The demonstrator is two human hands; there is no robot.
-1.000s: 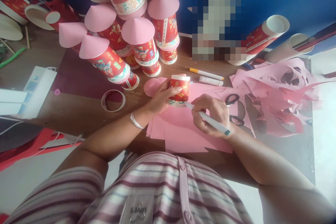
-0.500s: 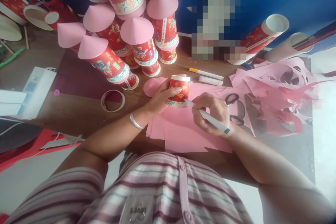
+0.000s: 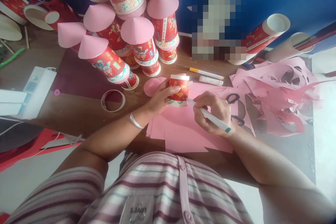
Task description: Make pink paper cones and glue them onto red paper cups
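Observation:
My left hand (image 3: 160, 96) is wrapped round a red paper cup (image 3: 181, 87) with gold print, a white band at the top and green drawn marks on the white band at the bottom. Pinched in my right hand (image 3: 214, 110) is a white marker (image 3: 216, 120) with a green end. Its tip is at the cup's lower right edge; whether it touches is too small to tell. Beneath both hands lie sheets of pink paper (image 3: 183, 129). Black-handled scissors (image 3: 237, 119) rest just beyond my right hand, partly hidden by it.
Red cup towers with pink cone tops (image 3: 138, 31) stand at the back left. A tape roll (image 3: 112, 100) lies left of my hand. A yellow-capped marker (image 3: 206, 73) and a white marker (image 3: 211, 80) lie behind the cup. Pink paper scraps (image 3: 278, 94) pile up at right.
The cup has shifted very slightly left in my left hand. My right hand and the marker have moved a little to the right.

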